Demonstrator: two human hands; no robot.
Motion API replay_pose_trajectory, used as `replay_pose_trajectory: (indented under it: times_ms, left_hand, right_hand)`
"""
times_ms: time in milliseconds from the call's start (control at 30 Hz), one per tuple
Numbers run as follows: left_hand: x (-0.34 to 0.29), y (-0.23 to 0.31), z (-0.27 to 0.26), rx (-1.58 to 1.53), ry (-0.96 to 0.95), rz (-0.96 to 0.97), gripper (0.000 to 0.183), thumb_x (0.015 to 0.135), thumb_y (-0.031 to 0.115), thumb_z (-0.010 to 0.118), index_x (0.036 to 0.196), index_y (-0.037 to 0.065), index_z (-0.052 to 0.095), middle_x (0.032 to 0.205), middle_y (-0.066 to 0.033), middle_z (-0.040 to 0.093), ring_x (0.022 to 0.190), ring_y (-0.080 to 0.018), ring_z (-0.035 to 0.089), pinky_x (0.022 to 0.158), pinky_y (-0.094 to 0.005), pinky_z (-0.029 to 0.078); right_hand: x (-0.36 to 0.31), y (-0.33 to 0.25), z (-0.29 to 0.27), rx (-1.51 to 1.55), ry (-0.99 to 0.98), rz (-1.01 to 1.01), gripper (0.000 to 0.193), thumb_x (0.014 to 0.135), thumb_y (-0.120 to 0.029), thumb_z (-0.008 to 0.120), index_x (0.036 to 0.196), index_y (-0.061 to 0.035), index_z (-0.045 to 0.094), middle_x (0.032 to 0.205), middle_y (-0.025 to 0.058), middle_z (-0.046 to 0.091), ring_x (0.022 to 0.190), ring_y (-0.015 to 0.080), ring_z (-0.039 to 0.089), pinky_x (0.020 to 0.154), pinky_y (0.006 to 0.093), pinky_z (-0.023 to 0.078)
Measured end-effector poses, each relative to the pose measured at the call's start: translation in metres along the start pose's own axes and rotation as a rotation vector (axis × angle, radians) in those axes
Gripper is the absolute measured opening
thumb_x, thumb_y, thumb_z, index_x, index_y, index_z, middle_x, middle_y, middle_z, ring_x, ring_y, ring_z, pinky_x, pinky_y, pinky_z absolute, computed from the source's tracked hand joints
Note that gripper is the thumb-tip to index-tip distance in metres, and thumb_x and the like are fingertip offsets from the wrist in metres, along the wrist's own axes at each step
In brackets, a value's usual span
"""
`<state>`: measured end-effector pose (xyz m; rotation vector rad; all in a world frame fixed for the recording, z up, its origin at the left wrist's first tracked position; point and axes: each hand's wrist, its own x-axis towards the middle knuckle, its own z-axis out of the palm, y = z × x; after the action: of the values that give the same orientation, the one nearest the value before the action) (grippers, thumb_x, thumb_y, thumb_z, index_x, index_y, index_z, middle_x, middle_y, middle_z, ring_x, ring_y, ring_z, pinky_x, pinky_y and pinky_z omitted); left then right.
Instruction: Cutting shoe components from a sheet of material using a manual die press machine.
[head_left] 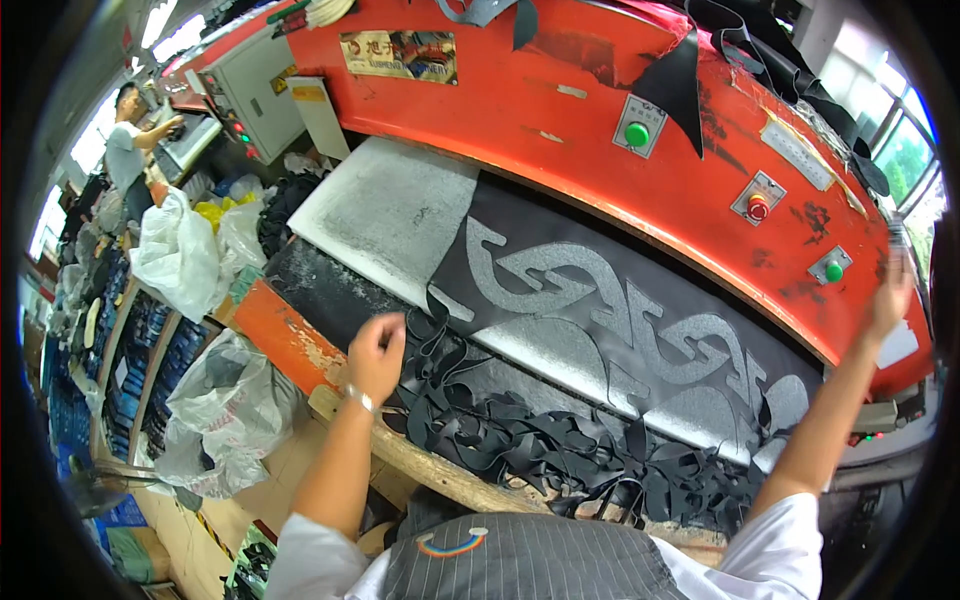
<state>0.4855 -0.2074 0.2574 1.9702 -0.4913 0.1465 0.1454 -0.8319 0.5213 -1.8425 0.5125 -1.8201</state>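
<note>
My left hand [377,357] hangs over the near edge of the press bed, its fingers curled in with nothing visible in them. Just right of it lie strips of black leather-like scrap [500,430], heaped along the bed. My right hand [891,292] is raised at the right end of the red press [560,110], close to a green button [833,271]; its fingers are smeared by motion. Between my arms, a black sheet [545,222] with curved shapes cut out of it lies on a whitish cutting board [375,200], partly under the press beam.
A red emergency button [757,207] and another green button [637,134] sit on the press front. White plastic bags [235,410] stand at the left beside shelves of blue pieces [150,340]. A person [130,150] works at another machine, far left. A wooden rail [440,465] runs before me.
</note>
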Motion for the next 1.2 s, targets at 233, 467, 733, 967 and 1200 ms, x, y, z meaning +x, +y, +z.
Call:
replay_pose_trajectory:
  times_ms: [233, 467, 733, 967, 1200]
  left_hand:
    - [0.094, -0.043, 0.062, 0.239, -0.18, 0.181, 0.049, 0.085, 0.01, 0.058, 0.133, 0.007, 0.047, 0.118, -0.0072, 0.064, 0.115, -0.0283, 0.054, 0.102, -0.0463, 0.034]
    - [0.075, -0.054, 0.068, 0.208, -0.245, 0.264, 0.061, 0.089, 0.014, 0.054, 0.144, 0.003, 0.032, 0.134, -0.0037, 0.056, 0.134, -0.0283, 0.039, 0.112, -0.0478, 0.022]
    - [0.087, -0.056, 0.067, 0.279, -0.27, 0.324, 0.057, 0.092, 0.012, 0.045, 0.145, 0.002, 0.03, 0.135, -0.0058, 0.056, 0.133, -0.0291, 0.039, 0.112, -0.0478, 0.019]
    - [0.106, -0.059, 0.081, 0.221, -0.245, 0.308, 0.056, 0.092, 0.013, 0.046, 0.145, 0.003, 0.032, 0.131, -0.0049, 0.059, 0.133, -0.0278, 0.04, 0.111, -0.0472, 0.019]
    - [0.148, -0.008, 0.094, -0.222, -0.123, 0.029, 0.034, 0.09, 0.012, 0.058, 0.121, 0.0, 0.058, 0.115, -0.0164, 0.064, 0.108, -0.027, 0.061, 0.093, -0.0357, 0.046]
  right_hand:
    - [-0.372, -0.15, 0.264, 0.008, -0.902, 0.453, 0.052, 0.074, -0.021, 0.081, 0.121, -0.0091, 0.062, 0.113, 0.0121, 0.065, 0.1, 0.0223, 0.063, 0.089, 0.0341, 0.049]
    - [-0.453, -0.164, 0.354, -0.198, -1.038, 0.158, 0.051, 0.071, -0.025, 0.08, 0.118, -0.0128, 0.064, 0.1, 0.0141, 0.061, 0.102, 0.0329, 0.054, 0.089, 0.0405, 0.044]
    - [-0.462, -0.152, 0.359, -0.235, -0.999, 0.067, 0.051, 0.072, -0.026, 0.079, 0.119, -0.0138, 0.064, 0.108, 0.0134, 0.061, 0.103, 0.0329, 0.053, 0.091, 0.04, 0.042]
    - [-0.441, -0.148, 0.371, -0.196, -1.043, 0.032, 0.06, 0.071, -0.028, 0.079, 0.125, -0.0113, 0.059, 0.114, 0.0146, 0.061, 0.106, 0.0344, 0.053, 0.093, 0.0419, 0.041]
    - [-0.325, -0.118, 0.273, -0.216, -0.762, -0.072, 0.08, 0.072, -0.037, 0.081, 0.136, -0.003, 0.046, 0.135, 0.0187, 0.05, 0.128, 0.0345, 0.044, 0.106, 0.0451, 0.036]
